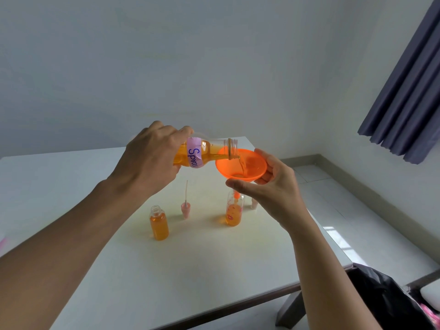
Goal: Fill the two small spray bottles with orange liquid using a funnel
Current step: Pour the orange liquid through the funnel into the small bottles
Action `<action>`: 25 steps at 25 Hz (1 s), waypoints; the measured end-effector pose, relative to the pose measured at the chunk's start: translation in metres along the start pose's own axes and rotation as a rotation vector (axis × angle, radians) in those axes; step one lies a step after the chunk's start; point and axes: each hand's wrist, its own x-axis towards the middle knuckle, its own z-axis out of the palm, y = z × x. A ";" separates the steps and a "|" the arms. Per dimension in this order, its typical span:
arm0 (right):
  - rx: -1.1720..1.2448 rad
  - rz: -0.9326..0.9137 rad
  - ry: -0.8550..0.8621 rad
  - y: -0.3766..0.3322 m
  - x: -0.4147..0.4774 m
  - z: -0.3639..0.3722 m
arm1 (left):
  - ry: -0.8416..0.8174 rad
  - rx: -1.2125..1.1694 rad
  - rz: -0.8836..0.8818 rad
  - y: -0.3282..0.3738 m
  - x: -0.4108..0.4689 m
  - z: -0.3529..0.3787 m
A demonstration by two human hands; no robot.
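Left hand (152,158) grips the tipped source bottle (204,152), orange liquid streaming into the orange funnel (240,166) – right hand (271,189) pinches its rim. The funnel's spout sits in the partly filled spray bottle (234,210); at its 8 o'clock stands the fuller spray bottle (158,223) on the white table (71,186)

A purple label (194,152) wraps the clear bottle (209,151) of orange liquid, just beside the fingers of the left hand (152,158). Handwritten dark blue letters on it read "Spra", with the rest of the word curving out of sight. No other readable text appears anywhere.
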 end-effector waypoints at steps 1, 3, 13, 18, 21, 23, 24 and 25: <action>0.000 0.002 0.000 0.000 0.000 0.000 | -0.002 0.001 -0.001 0.000 0.000 0.000; 0.003 0.002 0.001 0.000 0.000 0.000 | -0.005 0.004 -0.003 0.000 0.000 0.000; 0.006 0.003 -0.004 0.000 0.001 0.000 | 0.001 0.018 -0.005 0.000 0.001 -0.002; 0.011 0.005 0.001 0.000 0.000 0.000 | 0.000 0.014 -0.003 0.001 0.001 -0.002; 0.011 0.007 0.001 -0.001 0.000 0.000 | -0.002 0.011 -0.008 0.001 0.001 -0.003; 0.009 0.008 -0.004 -0.002 0.000 0.000 | -0.006 0.009 -0.007 0.001 0.000 -0.003; 0.009 0.009 -0.005 -0.002 0.000 -0.001 | -0.006 0.010 -0.007 0.001 0.000 -0.003; 0.009 0.010 -0.005 -0.001 0.000 -0.001 | -0.005 0.010 -0.008 0.001 0.000 -0.003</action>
